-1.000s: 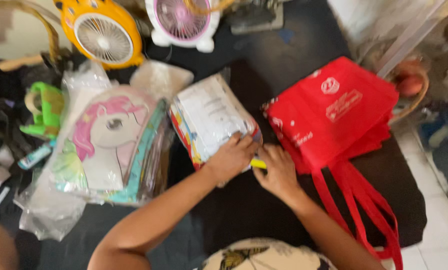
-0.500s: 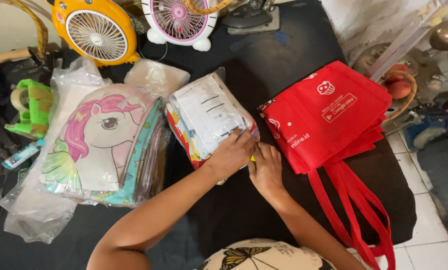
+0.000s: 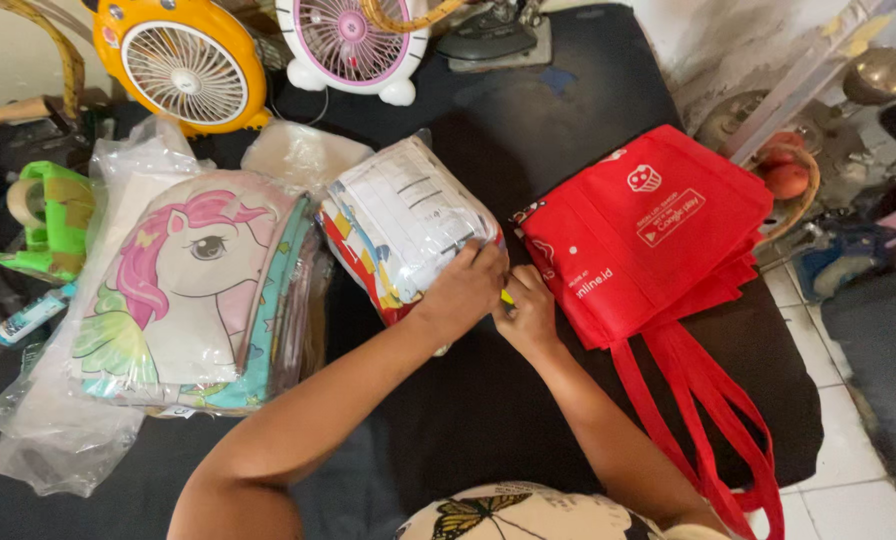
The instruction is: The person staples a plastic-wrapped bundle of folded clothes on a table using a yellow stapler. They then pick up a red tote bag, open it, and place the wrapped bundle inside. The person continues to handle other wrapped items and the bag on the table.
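Clear-wrapped packet (image 3: 408, 225) of colourful flat goods, lying tilted on the black bench (image 3: 528, 130); small yellow object (image 3: 507, 297) at its corner.

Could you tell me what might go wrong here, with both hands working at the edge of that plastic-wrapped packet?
The small yellow tool is pinched between the left hand and right hand; a slip might nick a finger or the packet. The packet leans on the unicorn bag stack, so pressing could shift it. The red bag handles hang over the table edge and might snag.
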